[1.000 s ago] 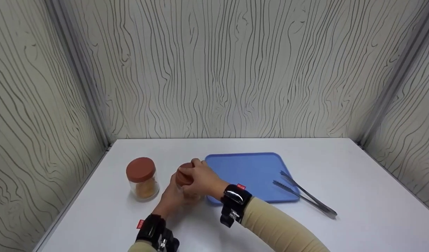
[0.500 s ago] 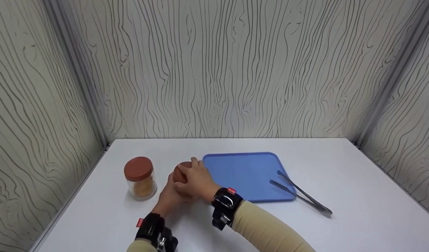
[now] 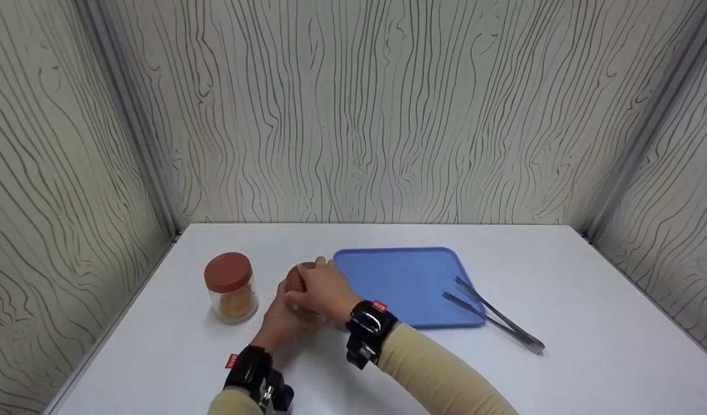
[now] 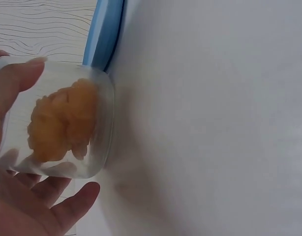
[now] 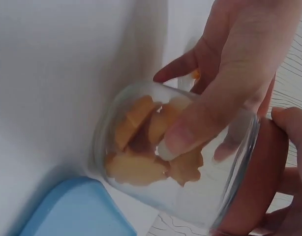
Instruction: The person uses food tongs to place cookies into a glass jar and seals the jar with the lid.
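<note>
A clear jar [image 5: 195, 199] with a red-brown lid [image 5: 254, 187] stands between both hands. My left hand [image 3: 281, 323] grips its transparent body, with the thumb on one side and fingers on the other. My right hand [image 3: 327, 291] grips the lid, which sits on the jar and is partly covered by the fingers in the head view. Several tan, biscuit-like pieces [image 5: 136, 167] lie inside near the base. Whether the jar's base touches the table is hard to tell. To its left stands a second jar [image 3: 231, 288], lidded in red-brown, with similar tan contents.
A blue tray [image 3: 399, 282] lies just right of the held jar. Metal tongs [image 3: 497, 320] rest with their toothed tips over the tray's right edge and their joined end on the white table [image 3: 595, 323]. Wood-patterned panels [image 3: 353, 115] enclose the back and sides.
My right wrist has shifted slightly left while its fingers stay on the lid. My left hand keeps its grip on the jar body. The head view has shifted a little.
</note>
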`<action>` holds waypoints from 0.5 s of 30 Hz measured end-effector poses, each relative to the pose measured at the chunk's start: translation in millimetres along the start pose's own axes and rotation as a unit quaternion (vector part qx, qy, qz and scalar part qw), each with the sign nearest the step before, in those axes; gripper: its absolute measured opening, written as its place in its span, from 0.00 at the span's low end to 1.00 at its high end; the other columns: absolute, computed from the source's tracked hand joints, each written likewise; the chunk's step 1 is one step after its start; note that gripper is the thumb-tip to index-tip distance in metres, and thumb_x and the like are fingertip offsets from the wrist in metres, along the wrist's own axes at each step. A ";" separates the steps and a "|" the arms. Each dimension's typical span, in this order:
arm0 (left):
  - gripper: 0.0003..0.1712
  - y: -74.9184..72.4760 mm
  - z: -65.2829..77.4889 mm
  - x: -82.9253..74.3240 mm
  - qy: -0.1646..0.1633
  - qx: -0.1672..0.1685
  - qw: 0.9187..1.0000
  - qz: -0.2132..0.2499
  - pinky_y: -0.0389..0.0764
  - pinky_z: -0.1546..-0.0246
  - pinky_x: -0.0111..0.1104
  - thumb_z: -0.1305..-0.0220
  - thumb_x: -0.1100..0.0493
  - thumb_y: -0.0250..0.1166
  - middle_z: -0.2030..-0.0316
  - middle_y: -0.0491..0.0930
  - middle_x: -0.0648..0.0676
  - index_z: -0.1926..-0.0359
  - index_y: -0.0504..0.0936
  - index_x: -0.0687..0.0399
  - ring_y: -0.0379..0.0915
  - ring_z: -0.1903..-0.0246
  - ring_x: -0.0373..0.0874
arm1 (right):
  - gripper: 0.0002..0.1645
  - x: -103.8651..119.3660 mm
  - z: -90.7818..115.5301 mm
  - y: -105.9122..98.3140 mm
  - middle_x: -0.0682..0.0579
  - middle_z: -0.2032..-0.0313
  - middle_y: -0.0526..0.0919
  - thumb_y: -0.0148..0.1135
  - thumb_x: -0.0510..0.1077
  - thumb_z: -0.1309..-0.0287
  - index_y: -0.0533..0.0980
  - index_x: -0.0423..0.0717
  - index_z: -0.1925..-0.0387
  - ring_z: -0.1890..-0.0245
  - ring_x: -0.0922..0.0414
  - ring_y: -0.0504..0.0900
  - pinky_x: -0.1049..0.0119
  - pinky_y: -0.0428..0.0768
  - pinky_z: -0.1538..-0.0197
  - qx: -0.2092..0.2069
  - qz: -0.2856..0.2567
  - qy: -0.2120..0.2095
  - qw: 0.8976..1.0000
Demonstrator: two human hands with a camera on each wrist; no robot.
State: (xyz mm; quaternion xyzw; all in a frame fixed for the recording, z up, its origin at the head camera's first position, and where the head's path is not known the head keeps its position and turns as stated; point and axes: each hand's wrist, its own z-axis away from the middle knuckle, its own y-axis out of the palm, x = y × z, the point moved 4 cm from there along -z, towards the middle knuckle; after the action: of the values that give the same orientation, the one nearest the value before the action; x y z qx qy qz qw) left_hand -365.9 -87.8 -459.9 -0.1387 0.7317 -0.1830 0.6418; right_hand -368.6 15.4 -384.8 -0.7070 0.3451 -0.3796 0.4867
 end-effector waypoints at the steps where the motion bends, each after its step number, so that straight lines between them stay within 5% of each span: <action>1: 0.60 -0.3 -0.3 -0.2 -0.004 -0.002 1.000 0.000 0.68 0.41 0.50 0.56 0.60 0.78 0.38 0.66 0.69 0.30 0.48 0.72 0.66 0.42 0.57 | 0.23 1.6 0.2 0.4 0.49 0.69 0.71 0.63 0.65 0.43 0.74 0.49 0.67 0.65 0.52 0.70 0.62 0.73 0.67 -0.006 0.006 0.008 1.000; 9: 0.60 -1.6 -0.6 1.3 -0.023 -0.012 1.000 -0.009 0.60 0.34 0.51 0.54 0.62 0.78 0.34 0.62 0.72 0.29 0.47 0.72 0.59 0.35 0.62 | 0.40 13.6 -1.3 10.0 0.40 0.58 0.76 0.56 0.71 0.42 0.77 0.46 0.42 0.60 0.48 0.74 0.58 0.80 0.66 -0.038 0.077 0.083 0.993; 15: 0.58 -2.6 1.0 5.0 -0.016 -0.031 0.999 -0.038 0.60 0.34 0.51 0.52 0.59 0.76 0.35 0.62 0.73 0.30 0.48 0.75 0.60 0.35 0.63 | 0.40 17.4 -1.8 17.1 0.37 0.50 0.76 0.56 0.71 0.42 0.76 0.47 0.40 0.57 0.46 0.74 0.55 0.80 0.66 -0.059 0.079 0.102 0.990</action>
State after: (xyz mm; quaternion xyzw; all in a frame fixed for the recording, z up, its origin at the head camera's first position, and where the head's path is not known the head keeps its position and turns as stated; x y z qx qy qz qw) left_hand -365.6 -92.4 -463.3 -0.1896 0.7210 -0.1823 0.6411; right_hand -364.0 -5.2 -397.1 -0.6627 0.4696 -0.3892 0.4346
